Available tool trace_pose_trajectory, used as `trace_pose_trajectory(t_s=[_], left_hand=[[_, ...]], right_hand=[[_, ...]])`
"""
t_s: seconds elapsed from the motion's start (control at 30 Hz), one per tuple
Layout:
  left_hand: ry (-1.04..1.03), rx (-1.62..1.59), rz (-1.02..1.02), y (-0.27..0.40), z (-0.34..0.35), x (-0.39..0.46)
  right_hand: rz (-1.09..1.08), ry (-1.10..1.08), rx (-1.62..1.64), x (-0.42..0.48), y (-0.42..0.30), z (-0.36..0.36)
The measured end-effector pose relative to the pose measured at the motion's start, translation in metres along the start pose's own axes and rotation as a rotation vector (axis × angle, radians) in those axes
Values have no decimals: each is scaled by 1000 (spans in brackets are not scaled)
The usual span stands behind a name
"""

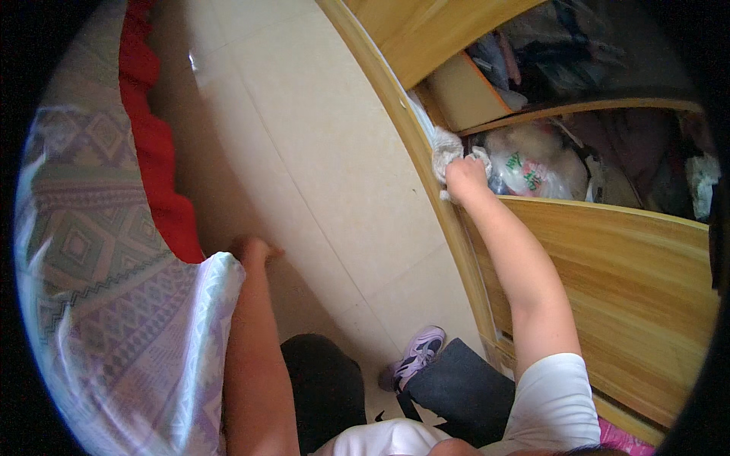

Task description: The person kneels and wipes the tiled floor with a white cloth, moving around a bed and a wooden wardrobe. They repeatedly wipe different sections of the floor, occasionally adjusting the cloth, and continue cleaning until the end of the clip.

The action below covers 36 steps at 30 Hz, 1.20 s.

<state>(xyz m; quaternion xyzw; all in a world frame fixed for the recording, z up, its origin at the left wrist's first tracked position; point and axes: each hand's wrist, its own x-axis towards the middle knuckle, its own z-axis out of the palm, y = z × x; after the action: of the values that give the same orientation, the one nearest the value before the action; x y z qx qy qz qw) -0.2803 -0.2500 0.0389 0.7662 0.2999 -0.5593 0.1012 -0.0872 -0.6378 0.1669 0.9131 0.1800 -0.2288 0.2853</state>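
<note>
My right hand (467, 178) grips a bunched white cloth (446, 149) against the upright edge of a wooden cabinet (436, 165). Right beside it, an open compartment holds a clear plastic bag (522, 174) with green and red print. My left hand (255, 249) is low at the side of the bed, next to the corner of a patterned bedspread (219, 273) and above the tiled floor. One digit sticks out to the right; shadow obscures the other fingers, so I cannot tell whether they hold anything.
A red ruffled bed skirt (162, 165) hangs along the left. On the upper shelf (599, 105) are a box (467, 94) and dark bundled items. A wood-grain panel (599, 256) spans the lower right. My lilac sneaker (419, 353) rests on the tiled floor (319, 159).
</note>
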Motion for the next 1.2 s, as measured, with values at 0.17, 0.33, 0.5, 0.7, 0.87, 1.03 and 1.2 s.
trace_pose_trajectory(t_s=[0.17,0.33,0.5,0.7,0.87,1.03,1.2], left_hand=[[351,-180,-72,-27,46,61],[149,-233,-52,2,21,36],[182,-112,-30,-15,10,11],[86,-170,-30,-6,-7,-14],[90,-138,-39,-13,-14,-25],[131,-156,-71,-6,-13,-23],[147,-130,-53,-5,-6,-9]], right_hand=[[-167,-213,-244,-5,-13,-26],[-85,-285,-125,0,1,10],[3,16,129,-7,-2,26],[144,420,663,47,16,62],[147,394,1358,25,46,-20],[169,483,1062,-65,-4,-35],[-51,741,390,-98,-11,11]])
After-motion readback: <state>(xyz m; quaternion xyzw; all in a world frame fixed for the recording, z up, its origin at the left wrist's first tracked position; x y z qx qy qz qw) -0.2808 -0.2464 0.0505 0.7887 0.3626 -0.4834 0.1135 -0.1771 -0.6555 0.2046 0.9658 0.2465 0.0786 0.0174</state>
